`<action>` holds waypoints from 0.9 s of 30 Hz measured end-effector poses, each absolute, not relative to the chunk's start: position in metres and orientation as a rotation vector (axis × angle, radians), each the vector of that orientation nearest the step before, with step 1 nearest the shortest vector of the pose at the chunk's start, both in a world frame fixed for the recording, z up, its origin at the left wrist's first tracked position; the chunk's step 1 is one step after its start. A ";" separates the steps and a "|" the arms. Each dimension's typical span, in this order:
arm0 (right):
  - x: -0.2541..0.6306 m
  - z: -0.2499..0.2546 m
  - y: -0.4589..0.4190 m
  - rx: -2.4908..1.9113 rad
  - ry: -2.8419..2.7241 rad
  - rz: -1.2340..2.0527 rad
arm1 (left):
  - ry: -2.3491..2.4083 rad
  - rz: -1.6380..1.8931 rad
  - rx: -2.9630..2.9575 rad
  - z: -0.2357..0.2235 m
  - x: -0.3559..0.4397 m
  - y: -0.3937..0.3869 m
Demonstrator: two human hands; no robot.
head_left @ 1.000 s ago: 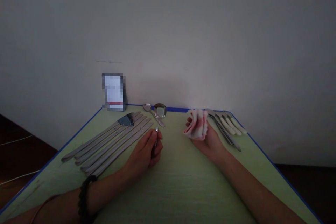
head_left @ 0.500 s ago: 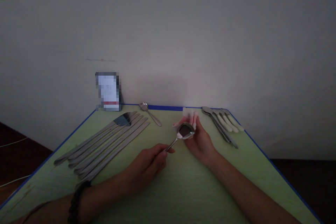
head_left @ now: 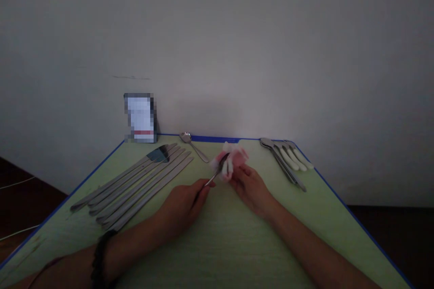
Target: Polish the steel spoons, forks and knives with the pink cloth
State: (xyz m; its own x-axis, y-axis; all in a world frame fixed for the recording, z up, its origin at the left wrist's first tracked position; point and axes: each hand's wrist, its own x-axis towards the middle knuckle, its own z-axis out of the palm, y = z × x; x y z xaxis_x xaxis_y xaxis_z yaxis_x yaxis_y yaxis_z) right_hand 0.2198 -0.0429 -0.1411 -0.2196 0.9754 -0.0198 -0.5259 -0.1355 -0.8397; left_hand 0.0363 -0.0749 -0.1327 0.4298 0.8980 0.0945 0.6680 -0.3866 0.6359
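My left hand (head_left: pixel 188 201) is closed round the handle of a metal spoon (head_left: pixel 213 177), which points up and to the right over the middle of the table. A pink and white cloth (head_left: pixel 237 156), possibly tissue, is bunched about the spoon's bowl and hides part of it. The fingers of my right hand (head_left: pixel 249 186) pinch this cloth from the right side. Both hands are held close together, just above the table top.
On the green table (head_left: pixel 217 253), several long knives (head_left: pixel 142 180) lie at the left. A small spoon (head_left: pixel 195 146) rests near the back edge. Stacked spoons (head_left: pixel 281 160) and white-handled cutlery (head_left: pixel 294 156) are at the right. A phone (head_left: pixel 140 117) leans against the wall.
The cloth has moved left and now wraps about the spoon's bowl, which was in plain view before. My right hand has turned, and my left hand has shifted slightly left with the spoon.
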 end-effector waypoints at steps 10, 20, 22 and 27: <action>0.220 -0.145 -0.045 -0.897 -1.035 1.436 | 1.103 0.626 2.058 -0.123 0.040 -0.084; 0.201 -0.137 -0.053 -0.840 -0.709 1.516 | 1.151 0.565 1.992 -0.127 0.043 -0.075; 0.193 -0.138 -0.059 -0.845 -0.767 1.546 | 1.154 0.565 1.973 -0.126 0.044 -0.074; 0.185 -0.137 -0.062 -0.869 -0.822 1.534 | 1.156 0.524 2.006 -0.126 0.045 -0.075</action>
State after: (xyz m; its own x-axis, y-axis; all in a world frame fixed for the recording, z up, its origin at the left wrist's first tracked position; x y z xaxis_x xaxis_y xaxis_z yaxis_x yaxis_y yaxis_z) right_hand 0.1853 -0.0616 -0.1372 -0.0929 0.9918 -0.0877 -0.4760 -0.1216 -0.8710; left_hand 0.0448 -0.0751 -0.1259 0.5083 0.8610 -0.0175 0.5547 -0.3118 0.7714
